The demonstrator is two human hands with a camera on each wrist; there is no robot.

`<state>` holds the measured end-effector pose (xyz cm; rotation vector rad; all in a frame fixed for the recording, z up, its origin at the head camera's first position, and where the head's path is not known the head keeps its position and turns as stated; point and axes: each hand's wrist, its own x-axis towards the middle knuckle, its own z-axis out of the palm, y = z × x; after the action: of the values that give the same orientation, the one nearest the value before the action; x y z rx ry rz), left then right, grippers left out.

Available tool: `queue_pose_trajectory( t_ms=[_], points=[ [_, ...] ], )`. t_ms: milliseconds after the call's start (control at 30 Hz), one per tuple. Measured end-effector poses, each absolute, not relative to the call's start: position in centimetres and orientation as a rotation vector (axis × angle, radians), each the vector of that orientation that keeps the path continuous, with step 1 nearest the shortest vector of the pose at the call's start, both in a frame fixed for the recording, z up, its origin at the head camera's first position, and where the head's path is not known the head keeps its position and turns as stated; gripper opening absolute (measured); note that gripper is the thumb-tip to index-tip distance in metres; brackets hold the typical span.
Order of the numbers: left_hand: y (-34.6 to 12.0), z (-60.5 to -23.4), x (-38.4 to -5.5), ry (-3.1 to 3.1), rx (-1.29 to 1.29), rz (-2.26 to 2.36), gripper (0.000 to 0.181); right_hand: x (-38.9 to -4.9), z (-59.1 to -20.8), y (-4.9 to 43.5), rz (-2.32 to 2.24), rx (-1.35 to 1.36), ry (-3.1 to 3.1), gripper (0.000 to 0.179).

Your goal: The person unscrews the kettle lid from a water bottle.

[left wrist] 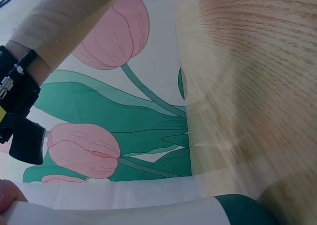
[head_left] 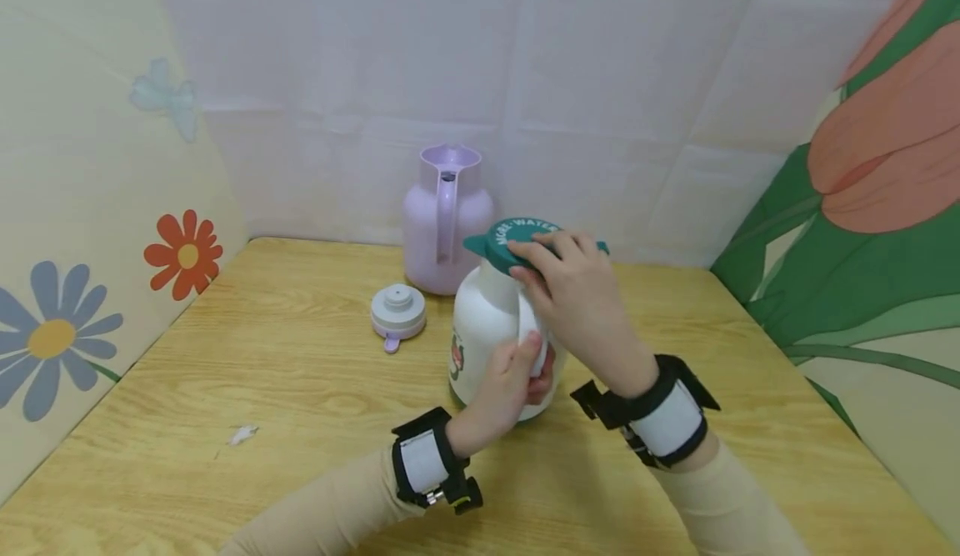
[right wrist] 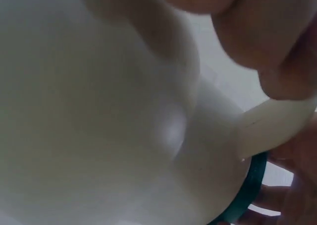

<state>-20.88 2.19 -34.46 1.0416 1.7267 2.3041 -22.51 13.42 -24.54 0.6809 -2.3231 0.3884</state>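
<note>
A white thermos jug (head_left: 483, 314) with a green lid (head_left: 517, 243) stands on the wooden table in the head view. My left hand (head_left: 502, 389) grips its white handle (head_left: 527, 323), thumb uppermost. Over the top, my right hand (head_left: 581, 298) holds the lid, with its fingers spread across it and the thumb at the near side. The right wrist view shows fingers around the green rim (right wrist: 253, 178) beside the white body (right wrist: 99, 136). Along the bottom of the left wrist view runs the jug's side (left wrist: 129, 215), ending in a green base (left wrist: 247, 210).
Behind the jug stands a lilac jug (head_left: 450, 231) with an open top, its handle facing me. A grey and lilac stopper (head_left: 397, 313) lies left of the white jug. A small white scrap (head_left: 243, 434) is on the table (head_left: 315, 406). Flower-printed panels flank both sides.
</note>
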Motion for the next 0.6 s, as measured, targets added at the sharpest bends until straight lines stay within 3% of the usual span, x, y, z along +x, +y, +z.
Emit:
queue_pose_trajectory(
  t_ms=[233,600],
  points=[
    [2.2,-34.2,-20.9,1.750,1.046,2.284,0.049,-23.2,-24.3,14.0,0.563,0.755,-2.268,0.018],
    [2.1,-34.3,-20.8,1.749,0.999,2.282,0.045,-24.2,-24.1,16.0,0.777,0.890,-2.298,0.025]
  ],
)
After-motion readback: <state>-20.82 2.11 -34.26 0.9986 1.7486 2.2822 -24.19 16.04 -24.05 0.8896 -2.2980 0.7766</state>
